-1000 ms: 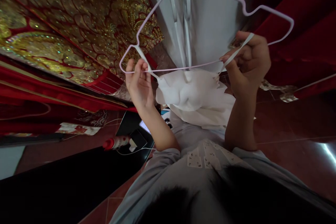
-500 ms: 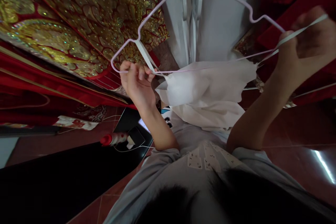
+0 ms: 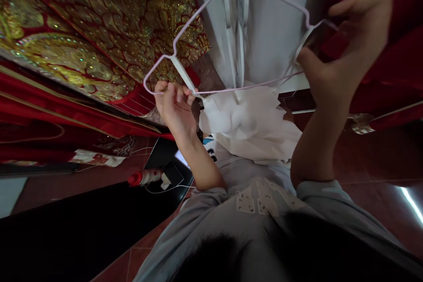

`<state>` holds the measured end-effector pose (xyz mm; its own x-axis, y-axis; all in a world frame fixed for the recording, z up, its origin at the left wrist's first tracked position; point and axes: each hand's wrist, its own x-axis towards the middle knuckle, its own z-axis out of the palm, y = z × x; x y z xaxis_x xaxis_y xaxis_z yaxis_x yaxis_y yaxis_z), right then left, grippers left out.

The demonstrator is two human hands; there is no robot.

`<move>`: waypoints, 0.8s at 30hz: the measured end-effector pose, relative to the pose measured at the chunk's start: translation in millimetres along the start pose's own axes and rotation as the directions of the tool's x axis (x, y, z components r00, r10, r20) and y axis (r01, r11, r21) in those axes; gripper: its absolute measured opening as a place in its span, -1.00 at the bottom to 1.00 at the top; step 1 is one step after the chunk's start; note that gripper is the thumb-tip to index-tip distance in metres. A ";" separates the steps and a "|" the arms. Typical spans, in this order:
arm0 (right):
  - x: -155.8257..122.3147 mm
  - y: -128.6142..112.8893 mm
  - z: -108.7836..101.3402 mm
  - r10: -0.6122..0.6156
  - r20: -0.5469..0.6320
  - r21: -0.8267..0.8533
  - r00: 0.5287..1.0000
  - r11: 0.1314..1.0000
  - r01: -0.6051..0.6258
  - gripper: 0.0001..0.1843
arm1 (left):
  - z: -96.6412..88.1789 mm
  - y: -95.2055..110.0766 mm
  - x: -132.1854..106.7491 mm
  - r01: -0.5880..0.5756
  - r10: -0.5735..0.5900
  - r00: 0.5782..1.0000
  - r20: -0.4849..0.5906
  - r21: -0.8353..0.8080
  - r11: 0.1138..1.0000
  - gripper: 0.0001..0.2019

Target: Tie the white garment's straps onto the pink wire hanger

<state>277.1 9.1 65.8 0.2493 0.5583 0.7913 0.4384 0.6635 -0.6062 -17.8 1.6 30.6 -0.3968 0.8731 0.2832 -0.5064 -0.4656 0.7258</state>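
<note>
A pale pink clothes hanger (image 3: 198, 13) is held up in front of me. My left hand (image 3: 176, 105) is closed around the left end of its lower bar, fingertips beside a white strap (image 3: 181, 72) that hangs from the left notch. From the hanger droops a thin white strappy garment (image 3: 241, 119), over my lap. At the right notch sits the second strap (image 3: 302, 44), slanting down toward the garment. My right hand (image 3: 346, 44) is close to it, thumb and fingers spread apart and slightly blurred, the thumb near the strap. The hanger's right end is partly hidden behind that hand.
Red cloth with gold sequins (image 3: 148, 22) hangs at the left, more red fabric (image 3: 370, 92) at the right. Behind the hanger are white doors with handles (image 3: 243, 31). A black table (image 3: 99, 211) holds a red-capped bottle (image 3: 145, 177), a phone (image 3: 182, 158) and a cable.
My right hand has moved left and turned inward. The right strap, stretched over that hand before, now lies at the hanger's right notch. My left hand keeps its grip.
</note>
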 end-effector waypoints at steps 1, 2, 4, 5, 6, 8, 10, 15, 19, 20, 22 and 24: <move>-5.5 -3.6 2.5 -0.129 -0.083 -0.010 0.988 0.992 0.128 -0.60 | 1.2 0.1 -0.5 0.000 0.000 1.000 -0.009 0.011 1.000 -0.76; -11.5 -8.5 5.7 -0.217 -0.122 -0.033 0.968 0.976 0.215 -0.69 | 2.5 0.1 -0.8 -0.001 0.002 1.000 -0.020 0.022 1.000 -0.76; -24.4 -20.2 14.4 -0.211 0.002 -0.039 0.977 0.977 0.211 -0.78 | 4.2 -0.5 -0.8 -0.006 0.008 0.999 -0.041 0.032 0.999 -0.78; -30.8 -25.5 19.7 -0.145 0.146 -0.036 0.979 0.988 0.152 -0.80 | 4.5 -1.0 -0.6 -0.012 0.013 0.999 -0.048 0.032 0.999 -0.80; -36.6 -29.6 25.4 -0.095 0.304 -0.029 0.948 0.994 0.109 -0.79 | 4.4 -1.6 -0.2 -0.021 0.023 0.998 -0.056 0.030 0.999 -0.80; -45.9 -33.7 36.3 -0.043 0.546 -0.050 0.837 0.995 0.084 -0.76 | 2.6 -3.0 0.3 -0.037 0.039 0.997 -0.061 0.027 0.999 -0.78; -51.1 -33.3 44.0 -0.007 0.620 -0.095 0.784 0.992 0.084 -0.73 | -0.9 -3.6 -0.3 -0.031 0.033 0.999 -0.038 0.057 0.998 -0.77; -53.2 -30.1 46.5 0.027 0.577 -0.096 0.817 0.995 0.034 -0.72 | -13.7 5.6 -8.5 0.026 -0.069 0.988 0.136 0.300 0.954 -0.87; -53.4 -29.8 44.3 0.022 0.587 -0.111 0.809 0.992 0.053 -0.73 | -22.3 27.7 -17.6 -0.061 -0.223 0.905 0.363 0.628 0.776 -0.64; -53.2 -29.6 43.5 0.019 0.585 -0.114 0.811 0.992 0.059 -0.74 | -23.9 34.2 -19.6 -0.101 -0.216 0.899 0.381 0.660 0.745 -0.63; -52.7 -29.2 41.5 0.008 0.578 -0.112 0.816 0.991 0.070 -0.76 | -27.1 46.7 -22.3 -0.153 -0.095 0.944 0.316 0.675 0.722 -0.65; -52.1 -29.0 39.0 -0.005 0.576 -0.107 0.817 0.991 0.082 -0.77 | -31.0 56.6 -22.8 -0.183 0.081 0.980 0.181 0.666 0.723 -0.68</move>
<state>217.7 -19.8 39.0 -0.2958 0.7397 0.6044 0.5470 0.6499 -0.5276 -61.2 -49.1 45.8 -0.2918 0.8440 0.4501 0.2158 -0.4003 0.8906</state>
